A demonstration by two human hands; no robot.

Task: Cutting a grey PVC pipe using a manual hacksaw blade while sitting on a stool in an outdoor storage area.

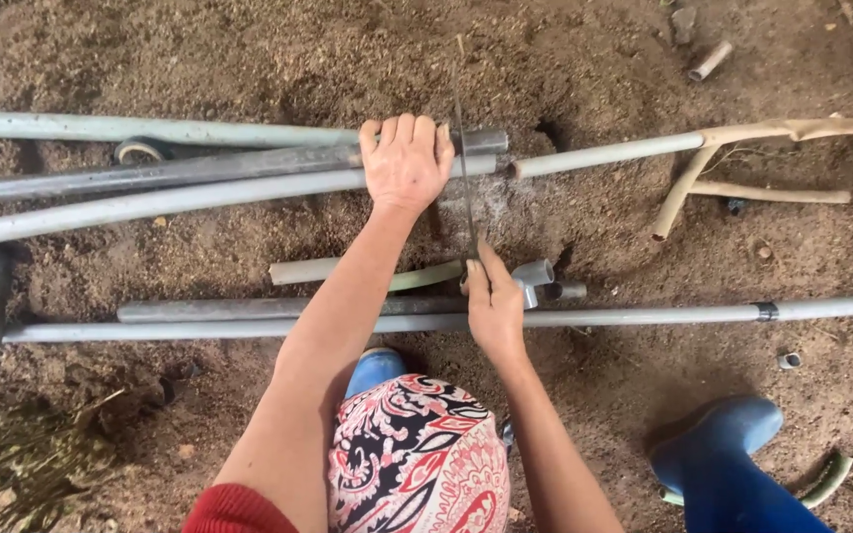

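Note:
My left hand [406, 161] presses down on two grey plastic pipes [199, 183] lying side by side on the dirt, gripping them near their right ends. My right hand [493, 301] holds the lower end of a thin saw blade [465, 178] that runs up across the pipes just right of my left hand. Pale dust lies on the soil beside the blade. A separate grey pipe piece [609, 154] lies in line, just right of the blade.
A long grey pipe [644, 316] with a black band crosses below my hands; a tee fitting [532, 278] and short pipe pieces lie near it. More pipes lie at the left, and branched sticks [733, 158] at the right. My blue boots [718, 434] stand on loose brown soil.

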